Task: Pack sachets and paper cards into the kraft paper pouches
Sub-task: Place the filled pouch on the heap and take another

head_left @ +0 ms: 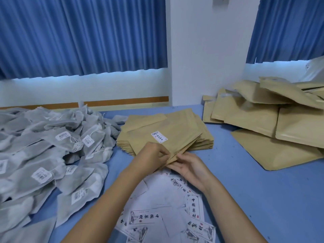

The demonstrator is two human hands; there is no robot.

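Observation:
A stack of flat kraft paper pouches (198,137) lies at the table's middle. The top kraft pouch (175,135), with a small white label, is tilted up off the stack at its near corner. My left hand (152,156) pinches that corner from above. My right hand (188,165) grips the same corner from below, palm up. Grey mesh sachets (45,146) with white tags are heaped on the left. White printed paper cards (168,211) lie scattered on the table under my forearms.
A loose pile of puffed kraft pouches (273,120) fills the right rear of the blue table (263,199). Blue curtains and a white wall close off the back. The sachet heap reaches the left edge of the view.

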